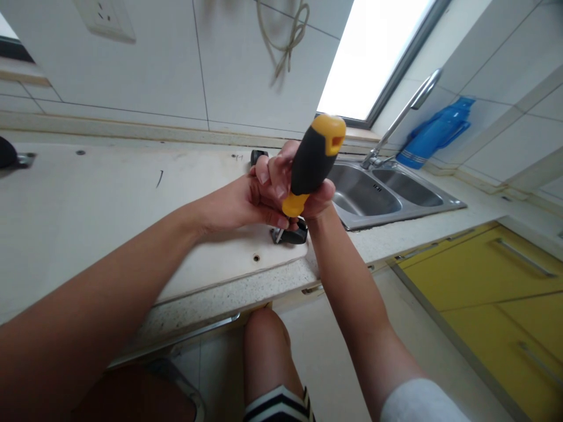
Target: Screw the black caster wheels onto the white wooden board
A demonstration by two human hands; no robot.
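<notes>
My right hand (pixel 319 199) is wrapped around the yellow-and-black handle of a screwdriver (pixel 314 155). The tool tilts, its butt toward me and its shaft pointing down to a black caster wheel (pixel 295 233) with a metal plate. Thumb and fingertips of my left hand (pixel 259 202) are closed around the lower shaft, just above that plate; the exact contact is partly hidden. The caster rests near the front right corner of a white panel (pixel 132 199). Behind my hands a second black caster (pixel 258 156) is at the panel's back edge. Any screw under the tip is hidden.
The panel lies on a speckled counter (pixel 272 278); a hole (pixel 256 258) shows near its front edge. Another caster (pixel 13 155) is at far left. A steel double sink (pixel 365 193), tap (pixel 404 117) and blue thermos (pixel 440 132) are rightward. My knee (pixel 266 334) is below the counter edge.
</notes>
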